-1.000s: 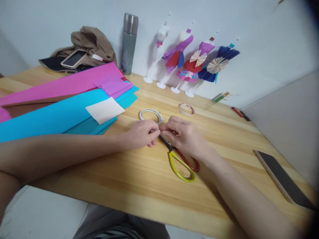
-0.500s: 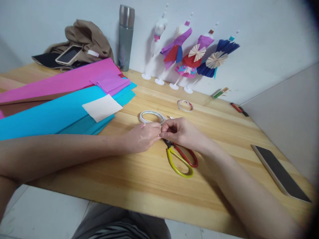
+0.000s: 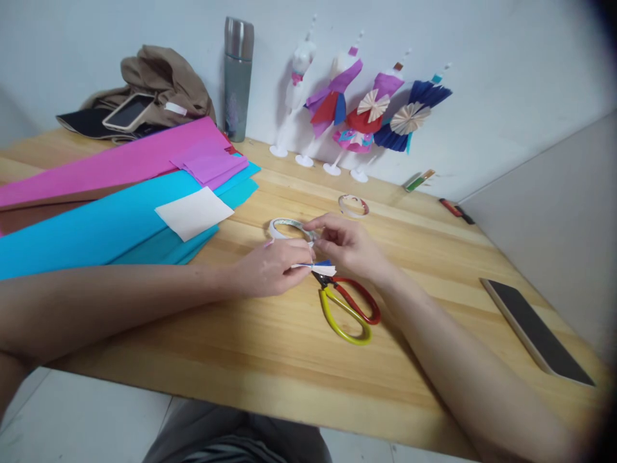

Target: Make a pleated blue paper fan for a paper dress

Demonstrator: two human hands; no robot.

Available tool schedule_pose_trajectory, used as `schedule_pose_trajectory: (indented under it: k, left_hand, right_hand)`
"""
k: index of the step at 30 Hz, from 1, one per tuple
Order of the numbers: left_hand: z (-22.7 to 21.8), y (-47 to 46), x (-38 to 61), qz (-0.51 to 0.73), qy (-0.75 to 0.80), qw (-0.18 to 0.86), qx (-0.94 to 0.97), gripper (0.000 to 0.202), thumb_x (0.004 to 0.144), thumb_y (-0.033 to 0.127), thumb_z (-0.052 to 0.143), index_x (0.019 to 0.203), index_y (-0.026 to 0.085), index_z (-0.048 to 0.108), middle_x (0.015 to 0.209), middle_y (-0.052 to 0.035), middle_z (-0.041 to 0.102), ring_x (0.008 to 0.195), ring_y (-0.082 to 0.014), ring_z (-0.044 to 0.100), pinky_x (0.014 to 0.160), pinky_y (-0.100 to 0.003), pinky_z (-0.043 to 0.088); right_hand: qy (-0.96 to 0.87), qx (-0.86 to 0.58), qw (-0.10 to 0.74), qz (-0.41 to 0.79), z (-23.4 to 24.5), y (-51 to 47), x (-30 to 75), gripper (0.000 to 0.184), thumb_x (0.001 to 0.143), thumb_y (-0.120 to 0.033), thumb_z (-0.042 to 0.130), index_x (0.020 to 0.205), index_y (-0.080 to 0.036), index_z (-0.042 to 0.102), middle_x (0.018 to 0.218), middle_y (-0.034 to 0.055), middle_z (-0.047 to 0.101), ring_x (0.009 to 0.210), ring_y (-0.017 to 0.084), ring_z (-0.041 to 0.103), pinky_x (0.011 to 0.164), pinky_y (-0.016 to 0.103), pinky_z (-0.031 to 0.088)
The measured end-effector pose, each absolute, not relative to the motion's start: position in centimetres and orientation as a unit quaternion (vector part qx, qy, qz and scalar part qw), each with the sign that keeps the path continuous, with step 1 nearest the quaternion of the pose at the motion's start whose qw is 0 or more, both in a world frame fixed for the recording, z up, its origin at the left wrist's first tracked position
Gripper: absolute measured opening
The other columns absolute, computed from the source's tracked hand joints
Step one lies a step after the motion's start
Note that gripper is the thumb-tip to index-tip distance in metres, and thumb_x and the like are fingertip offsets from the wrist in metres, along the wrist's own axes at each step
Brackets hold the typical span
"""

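Observation:
My left hand [image 3: 270, 267] rests on the wooden table [image 3: 270, 347] and pinches a small folded paper piece [image 3: 318, 267], white with a blue edge. My right hand [image 3: 349, 244] is just beyond it, fingers curled, with thumb and forefinger pinched close to the white tape roll [image 3: 284, 227]. I cannot make out what those fingers hold. Scissors [image 3: 344, 307] with one yellow and one red handle lie under and just in front of both hands.
Blue, pink and brown paper sheets [image 3: 110, 206] with a white square lie at left. Several paper-dressed figurines [image 3: 359, 109], a grey flask [image 3: 237, 80] and a second tape roll [image 3: 353, 205] stand at the back. A phone [image 3: 535, 331] lies at right; cloth and another phone at back left.
My right hand lifted off the scissors and moved toward the tape roll. The small white-and-blue paper piece now shows at my left fingertips.

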State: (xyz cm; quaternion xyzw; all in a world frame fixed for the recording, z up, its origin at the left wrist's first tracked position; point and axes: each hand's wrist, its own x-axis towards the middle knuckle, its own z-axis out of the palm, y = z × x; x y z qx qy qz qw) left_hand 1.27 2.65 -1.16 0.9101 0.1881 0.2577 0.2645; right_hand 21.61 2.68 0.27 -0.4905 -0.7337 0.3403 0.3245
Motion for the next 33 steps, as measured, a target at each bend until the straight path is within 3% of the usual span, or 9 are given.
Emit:
schedule_pose_trajectory:
  k: [5, 11, 15, 20, 24, 28, 33]
  left_hand:
    - [-1.1, 2.7, 1.3, 0.257, 0.193, 0.260, 0.911, 0.021, 0.093, 0.017, 0.045, 0.081, 0.016, 0.062, 0.088, -0.0067, 0.066, 0.086, -0.0174, 0.061, 0.080, -0.030, 0.047]
    - [-1.4, 2.9, 1.3, 0.258, 0.191, 0.259, 0.911, 0.018, 0.090, 0.013, 0.048, 0.078, 0.014, 0.062, 0.084, -0.0058, 0.063, 0.080, -0.0156, 0.059, 0.074, -0.027, 0.045]
    - [-1.4, 3.0, 1.2, 0.265, 0.183, 0.272, 0.907, 0.019, 0.091, 0.013, 0.048, 0.081, 0.014, 0.064, 0.088, -0.0058, 0.064, 0.085, -0.0155, 0.060, 0.078, -0.027, 0.046]
    - [-1.4, 3.0, 1.2, 0.267, 0.177, 0.283, 0.904, 0.024, 0.097, 0.021, 0.047, 0.088, 0.014, 0.067, 0.097, -0.0084, 0.069, 0.093, -0.0179, 0.063, 0.087, -0.030, 0.048]
    - [-1.5, 2.9, 1.2, 0.275, 0.164, 0.299, 0.899, 0.024, 0.099, 0.022, 0.047, 0.094, 0.015, 0.069, 0.106, -0.0096, 0.071, 0.103, -0.0189, 0.064, 0.096, -0.032, 0.047]
    - [-1.4, 2.9, 1.1, 0.275, 0.171, 0.302, 0.896, 0.024, 0.099, 0.023, 0.047, 0.098, 0.015, 0.070, 0.111, -0.0105, 0.072, 0.110, -0.0196, 0.065, 0.100, -0.033, 0.047]
    - [-1.5, 2.9, 1.1, 0.280, 0.188, 0.294, 0.894, 0.026, 0.099, 0.023, 0.047, 0.106, 0.014, 0.071, 0.120, -0.0117, 0.071, 0.118, -0.0198, 0.063, 0.107, -0.034, 0.045]
  right_hand:
    - [-0.772, -0.409, 0.358, 0.331, 2.0, 2.0, 21.9, 0.013, 0.078, -0.021, 0.062, 0.087, -0.020, 0.071, 0.088, 0.0043, 0.064, 0.073, 0.016, 0.057, 0.063, 0.030, 0.044]
    - [-0.841, -0.343, 0.241, 0.341, 4.6, 0.4, 21.5, 0.013, 0.079, -0.013, 0.063, 0.075, -0.019, 0.074, 0.082, 0.0027, 0.062, 0.076, 0.014, 0.060, 0.069, 0.029, 0.047]
    - [-0.828, -0.372, 0.226, 0.353, 4.1, 0.7, 21.2, 0.013, 0.080, -0.019, 0.063, 0.072, -0.018, 0.073, 0.080, 0.0033, 0.061, 0.071, 0.014, 0.059, 0.064, 0.029, 0.047]
    - [-0.797, -0.411, 0.310, 0.315, 3.0, 1.7, 21.8, 0.011, 0.078, -0.022, 0.064, 0.072, -0.021, 0.073, 0.076, 0.0045, 0.060, 0.068, 0.018, 0.055, 0.059, 0.031, 0.044]
    - [-0.794, -0.417, 0.344, 0.279, 2.0, 2.6, 22.5, 0.014, 0.078, -0.022, 0.061, 0.084, -0.023, 0.074, 0.084, 0.0048, 0.063, 0.068, 0.018, 0.052, 0.059, 0.031, 0.039]
    - [-0.788, -0.424, 0.338, 0.291, 1.7, 2.8, 22.6, 0.019, 0.077, -0.021, 0.060, 0.091, -0.022, 0.073, 0.092, 0.0065, 0.065, 0.069, 0.017, 0.052, 0.060, 0.032, 0.039]
    - [-0.798, -0.479, 0.255, 0.261, 3.7, 2.1, 23.2, 0.009, 0.078, -0.023, 0.060, 0.082, -0.020, 0.068, 0.075, 0.0029, 0.061, 0.062, 0.014, 0.048, 0.057, 0.030, 0.037]
